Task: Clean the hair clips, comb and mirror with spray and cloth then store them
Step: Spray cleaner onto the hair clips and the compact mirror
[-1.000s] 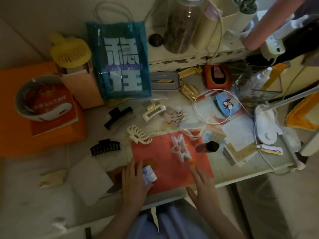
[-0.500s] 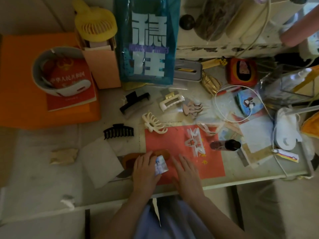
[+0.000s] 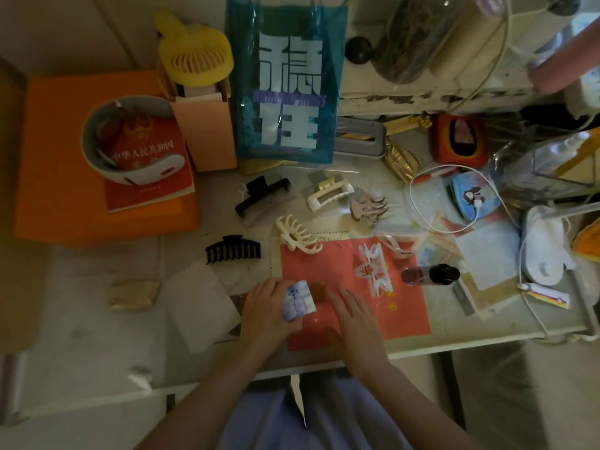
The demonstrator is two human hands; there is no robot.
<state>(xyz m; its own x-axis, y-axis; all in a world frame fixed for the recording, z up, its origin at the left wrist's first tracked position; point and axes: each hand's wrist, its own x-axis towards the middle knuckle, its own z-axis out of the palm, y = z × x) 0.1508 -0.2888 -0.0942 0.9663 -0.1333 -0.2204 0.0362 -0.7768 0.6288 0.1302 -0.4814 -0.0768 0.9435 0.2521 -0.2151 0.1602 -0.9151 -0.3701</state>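
Several hair clips lie on the table: a black claw clip (image 3: 233, 251), a black box clip (image 3: 264, 198), a cream claw clip (image 3: 297, 238), a cream-and-gold clip (image 3: 329, 194), a pink-brown clip (image 3: 370, 207) and a clear star clip (image 3: 370, 271). A small dark spray bottle (image 3: 428, 274) lies on its side on the red sheet (image 3: 406, 313). A white cloth (image 3: 201, 303) lies left of my hands. My left hand (image 3: 269, 316) grips a small blue-and-white packet (image 3: 298, 303) over a brown wooden object (image 3: 319, 289), mostly hidden. My right hand (image 3: 354, 323) rests flat beside it, fingers apart.
A teal bag (image 3: 285, 86) stands at the back with a yellow fan (image 3: 194, 56) and an orange box (image 3: 65, 157) to its left. A white cable (image 3: 422, 190), papers, a white lamp base (image 3: 545, 254) and a clear box (image 3: 545, 164) crowd the right side. The table edge (image 3: 454, 344) runs just before me.
My right hand has slid left across the red sheet until it lies next to my left hand. The left hand has taken the packet up between thumb and fingers. The view has shifted closer.
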